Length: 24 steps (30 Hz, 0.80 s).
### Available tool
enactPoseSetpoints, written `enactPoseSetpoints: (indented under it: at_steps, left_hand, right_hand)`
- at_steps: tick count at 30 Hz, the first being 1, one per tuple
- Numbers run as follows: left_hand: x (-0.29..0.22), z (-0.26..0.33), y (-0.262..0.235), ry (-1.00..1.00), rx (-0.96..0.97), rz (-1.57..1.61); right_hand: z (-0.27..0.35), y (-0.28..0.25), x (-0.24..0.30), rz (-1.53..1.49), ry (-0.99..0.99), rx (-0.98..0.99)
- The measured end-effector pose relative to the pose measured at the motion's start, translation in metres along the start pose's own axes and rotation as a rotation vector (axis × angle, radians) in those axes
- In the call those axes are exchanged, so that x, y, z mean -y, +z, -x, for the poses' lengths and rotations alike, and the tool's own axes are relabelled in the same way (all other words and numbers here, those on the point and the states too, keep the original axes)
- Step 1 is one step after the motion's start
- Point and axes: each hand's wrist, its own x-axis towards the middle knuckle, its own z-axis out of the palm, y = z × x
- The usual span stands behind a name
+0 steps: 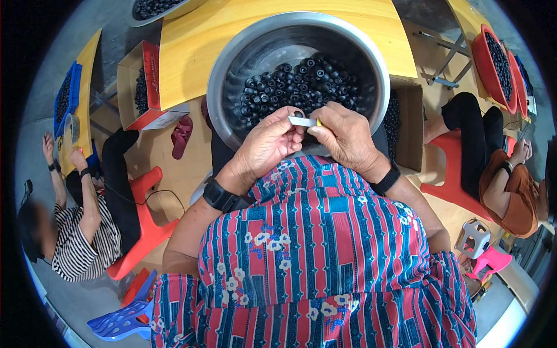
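Observation:
My left hand (267, 142) pinches a small black rubber-like part (299, 113) between thumb and fingers, over the near rim of a large metal basin (217, 69). A small knife (301, 121) with a short pale blade and a bit of yellow handle is gripped in my right hand (351, 136). Its blade lies against the black part or just beside it; exact contact cannot be made out. Inside the basin, many small black ring-shaped parts (296, 84) are heaped, close beyond my fingertips.
The basin overlaps a yellow table (185, 46). Cardboard boxes of black parts stand left (130, 87) and right (412, 124). People sit on red stools at the left (87, 243) and right (505, 191). A red basin (484, 66) of parts is at the far right. A dark red slipper (181, 136) lies on the floor.

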Motion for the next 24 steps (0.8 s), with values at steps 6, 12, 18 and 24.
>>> enactPoseSetpoints:
  at_steps: [6,12,18,24]
  left_hand:
    - [-0.0013,0.0017,0.0038,-0.021,0.011,-0.003]
    - [-0.0012,0.0029,0.0042,-0.019,0.043,0.005]
    - [-0.0010,0.0034,0.0056,-0.015,0.073,0.000]
    - [-0.0010,0.0035,0.0068,-0.005,0.062,-0.022]
  right_hand:
    - [-0.0014,0.0003,0.0041,0.071,-0.017,0.009]
    - [0.0004,0.0022,0.0010,0.073,-0.015,0.020]
    - [0.0016,0.0042,-0.0022,0.048,-0.007,0.009]
    - [0.0016,0.0036,-0.0015,0.046,0.004,0.021]
